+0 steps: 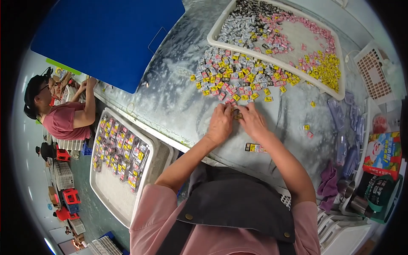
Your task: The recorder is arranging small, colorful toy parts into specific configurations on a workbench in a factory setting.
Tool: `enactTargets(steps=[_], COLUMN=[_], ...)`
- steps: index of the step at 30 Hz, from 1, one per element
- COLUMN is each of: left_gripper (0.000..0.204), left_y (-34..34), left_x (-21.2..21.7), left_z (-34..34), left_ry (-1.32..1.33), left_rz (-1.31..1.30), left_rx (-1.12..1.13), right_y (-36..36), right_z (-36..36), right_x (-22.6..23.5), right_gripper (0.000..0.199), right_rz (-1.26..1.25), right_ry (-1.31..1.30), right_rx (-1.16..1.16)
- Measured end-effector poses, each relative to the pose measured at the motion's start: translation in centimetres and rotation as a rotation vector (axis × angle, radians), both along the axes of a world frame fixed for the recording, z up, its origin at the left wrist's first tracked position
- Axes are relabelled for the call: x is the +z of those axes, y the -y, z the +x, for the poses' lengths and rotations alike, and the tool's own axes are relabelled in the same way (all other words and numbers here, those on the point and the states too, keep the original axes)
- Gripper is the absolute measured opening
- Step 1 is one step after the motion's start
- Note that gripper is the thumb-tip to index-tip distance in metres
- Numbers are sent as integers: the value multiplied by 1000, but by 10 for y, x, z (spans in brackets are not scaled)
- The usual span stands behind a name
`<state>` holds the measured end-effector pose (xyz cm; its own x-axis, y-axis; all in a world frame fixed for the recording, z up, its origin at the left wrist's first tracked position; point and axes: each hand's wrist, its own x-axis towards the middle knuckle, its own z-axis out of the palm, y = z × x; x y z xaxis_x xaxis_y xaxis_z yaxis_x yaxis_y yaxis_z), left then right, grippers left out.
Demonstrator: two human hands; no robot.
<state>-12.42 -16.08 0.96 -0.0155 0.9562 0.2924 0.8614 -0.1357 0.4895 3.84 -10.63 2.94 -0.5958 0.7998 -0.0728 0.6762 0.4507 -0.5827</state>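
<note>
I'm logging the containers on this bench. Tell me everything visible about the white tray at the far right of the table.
The white tray is a shallow rectangular basket, plastic by its look, with rounded corners, a raised rim and a finely perforated floor. It lies flat and skewed on the table. Small wrapped pieces fill it in patches: silver and black at the far end, pink along the middle, yellow at the right. More pieces lie heaped against its near rim. Neither hand touches it.

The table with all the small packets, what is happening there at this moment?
A person in a pink shirt and dark apron works at a worn grey table. Both hands, the left hand and the right hand, meet at a few small wrapped packets at the near edge of a loose pile. More packets lie in a white tray beyond. A second tray of sorted packets stands at the left, near another person.
</note>
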Motion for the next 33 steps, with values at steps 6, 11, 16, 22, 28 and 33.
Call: enactTargets(steps=[6, 11, 16, 22, 28, 33], left_gripper=[48, 53, 59, 51, 56, 56], left_y=[-43, -78, -93, -156, -137, -98], left_x=[2, 4, -8, 9, -6, -17], left_z=[20, -5, 25, 31, 73, 64], left_ry=[232, -134, -6, -71, -104, -186], left_rz=[148, 110, 67, 124, 57, 61], left_rx=[-184, 143, -123, 21, -379, -389], right_y=[-28, -48, -71, -105, -112, -79], right_z=[29, 48, 54, 63, 109, 110], right_x=[-4, 9, 0, 3, -8, -20], right_gripper=[48, 44, 45, 43, 43, 49], right_rz=[122, 134, 231, 416, 309, 491], right_ry=[-55, -10, -151, 13, 39, 84], right_rx=[-179, -315, -196, -150, -155, -61])
